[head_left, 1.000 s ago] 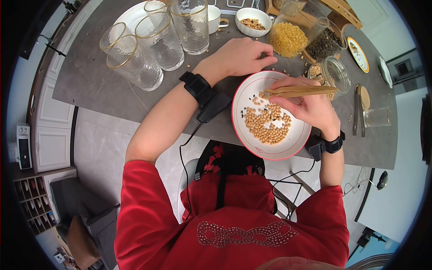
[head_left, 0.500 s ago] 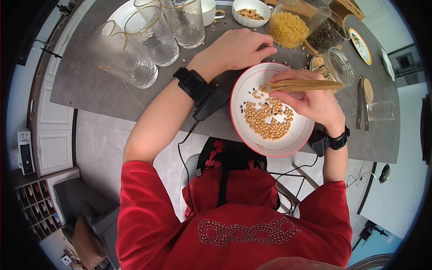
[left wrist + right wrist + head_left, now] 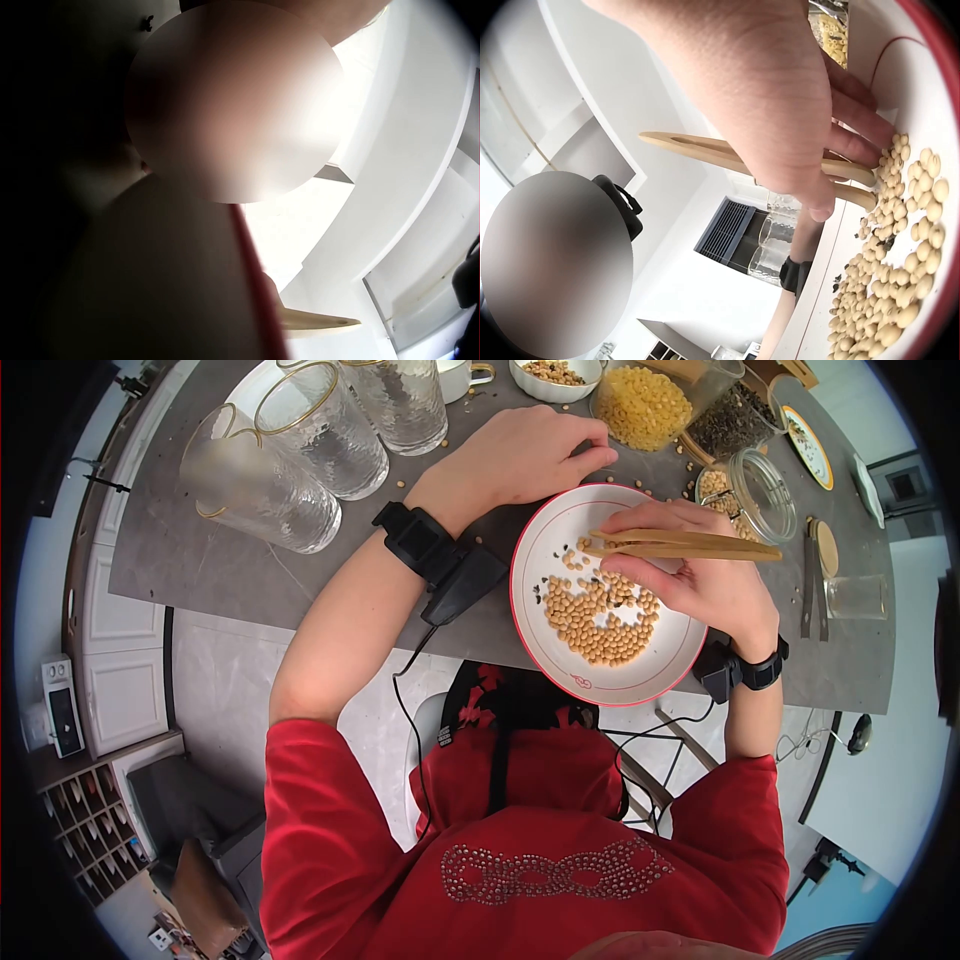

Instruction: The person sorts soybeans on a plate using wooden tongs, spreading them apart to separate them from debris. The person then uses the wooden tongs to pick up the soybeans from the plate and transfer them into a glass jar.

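My right hand (image 3: 705, 575) holds wooden tongs (image 3: 720, 545), thumb on one side and fingers on the other, inside a white red-rimmed bowl (image 3: 672, 658). In the right wrist view the tips of the tongs (image 3: 862, 196) stand close together right at the soybeans (image 3: 874, 300). These pale beans spread over the bowl's bottom, with a few dark bits (image 3: 538, 592) among them, mostly toward the left. My left hand (image 3: 530, 455) rests on the table just beyond the bowl's far left rim, fingers loosely bent and holding nothing. The left wrist view is mostly dark and blurred.
Tall gold-rimmed glasses (image 3: 340, 450) stand at the left. Behind the bowl are a small white bowl (image 3: 552, 388) of mixed beans, yellow pieces (image 3: 640, 410) in a container, and an open soybean jar (image 3: 765, 500). Dark metal tongs (image 3: 812, 590) and a small glass (image 3: 857, 598) lie right.
The head view has shifted, so the table items sit higher in it. The right hand and tongs stay over the bowl, barely moving; the left hand keeps its place.
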Tool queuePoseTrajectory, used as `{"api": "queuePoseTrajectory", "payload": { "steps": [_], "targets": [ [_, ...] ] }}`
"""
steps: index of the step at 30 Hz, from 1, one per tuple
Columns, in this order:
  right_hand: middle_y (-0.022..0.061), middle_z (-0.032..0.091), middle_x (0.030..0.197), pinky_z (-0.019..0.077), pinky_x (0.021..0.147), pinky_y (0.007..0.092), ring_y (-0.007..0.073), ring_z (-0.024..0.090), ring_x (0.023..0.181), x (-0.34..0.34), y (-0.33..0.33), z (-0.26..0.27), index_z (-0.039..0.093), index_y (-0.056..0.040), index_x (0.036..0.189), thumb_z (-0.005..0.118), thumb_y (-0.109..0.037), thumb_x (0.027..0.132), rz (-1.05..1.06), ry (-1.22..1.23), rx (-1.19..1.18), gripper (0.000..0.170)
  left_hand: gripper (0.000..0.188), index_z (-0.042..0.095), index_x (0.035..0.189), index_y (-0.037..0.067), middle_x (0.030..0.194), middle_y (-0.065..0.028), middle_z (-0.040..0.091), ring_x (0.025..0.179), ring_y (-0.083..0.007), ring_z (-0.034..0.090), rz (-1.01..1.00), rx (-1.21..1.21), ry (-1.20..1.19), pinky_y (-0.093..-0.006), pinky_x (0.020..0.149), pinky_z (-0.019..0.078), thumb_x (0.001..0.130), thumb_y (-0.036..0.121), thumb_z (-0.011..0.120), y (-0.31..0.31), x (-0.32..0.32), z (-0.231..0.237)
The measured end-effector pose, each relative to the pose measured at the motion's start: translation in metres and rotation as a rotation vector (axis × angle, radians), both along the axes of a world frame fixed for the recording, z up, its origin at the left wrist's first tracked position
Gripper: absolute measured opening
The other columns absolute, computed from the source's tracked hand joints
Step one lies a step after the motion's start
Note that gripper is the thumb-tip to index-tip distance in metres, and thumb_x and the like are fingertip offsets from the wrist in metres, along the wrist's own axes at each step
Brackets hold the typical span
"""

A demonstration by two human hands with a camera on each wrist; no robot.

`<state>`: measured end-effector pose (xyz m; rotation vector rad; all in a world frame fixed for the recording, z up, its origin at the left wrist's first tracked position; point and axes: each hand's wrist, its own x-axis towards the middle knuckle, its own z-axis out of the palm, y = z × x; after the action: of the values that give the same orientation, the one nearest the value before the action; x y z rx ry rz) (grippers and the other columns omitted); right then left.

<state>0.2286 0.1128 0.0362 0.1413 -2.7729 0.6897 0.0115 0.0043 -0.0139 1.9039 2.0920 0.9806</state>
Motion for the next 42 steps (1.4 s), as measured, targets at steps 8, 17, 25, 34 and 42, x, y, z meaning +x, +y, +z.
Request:
{"api": "queuePoseTrajectory", "payload": {
  "steps": [8,17,25,34,42],
  "targets": [
    [0.0043,0.076,0.098,0.0563,0.075,0.0369,0.0282,0.071,0.082,-0.0008,0.0017,-0.0002,0.075,-0.0080,0.099,0.082,-0.028,0.087,-0.005,0.006,-0.018,0.024,0.028,0.072,0.101,0.011,0.067,-0.0071,0.064,0.057,-0.0229,0.057,-0.017,0.009,-0.075,-0.0366,0.058,0.0433,0.100,0.038,0.065,0.0012,-0.0006,0.0019],
    [0.0028,0.075,0.100,0.0561,0.079,0.0371,0.0281,0.071,0.086,-0.0008,0.0013,0.0005,0.075,-0.0099,0.100,0.081,-0.029,0.088,-0.005,0.001,-0.021,0.023,0.030,0.071,0.095,0.009,0.063,-0.0065,0.060,0.054,-0.0218,0.053,-0.025,0.019,-0.084,-0.0368,0.056,0.0404,0.101,0.038,0.063,0.0033,-0.0036,-0.0008],
    [0.0023,0.075,0.101,0.0561,0.080,0.0379,0.0284,0.071,0.088,-0.0008,0.0014,0.0003,0.075,-0.0103,0.099,0.081,-0.029,0.088,-0.015,-0.009,-0.026,0.022,0.032,0.070,0.090,0.009,0.061,-0.0064,0.058,0.053,-0.0215,0.051,-0.024,0.042,-0.077,-0.0374,0.055,0.0388,0.101,0.038,0.063,0.0046,-0.0038,-0.0019],
    [0.0011,0.075,0.101,0.0553,0.081,0.0377,0.0279,0.070,0.089,-0.0008,0.0009,0.0028,0.075,-0.0097,0.099,0.082,-0.026,0.088,-0.018,-0.033,-0.046,0.021,0.032,0.070,0.091,0.009,0.060,-0.0071,0.058,0.052,-0.0219,0.051,-0.023,0.017,-0.078,-0.0376,0.054,0.0389,0.101,0.038,0.063,0.0042,-0.0037,-0.0007],
    [0.0020,0.075,0.100,0.0558,0.082,0.0381,0.0282,0.070,0.087,-0.0007,0.0020,0.0016,0.075,-0.0095,0.099,0.082,-0.026,0.088,-0.018,-0.033,-0.016,0.021,0.031,0.071,0.092,0.009,0.061,-0.0067,0.059,0.053,-0.0214,0.051,-0.029,-0.002,-0.083,-0.0369,0.054,0.0392,0.101,0.038,0.063,0.0035,-0.0044,0.0001]
  ]
}}
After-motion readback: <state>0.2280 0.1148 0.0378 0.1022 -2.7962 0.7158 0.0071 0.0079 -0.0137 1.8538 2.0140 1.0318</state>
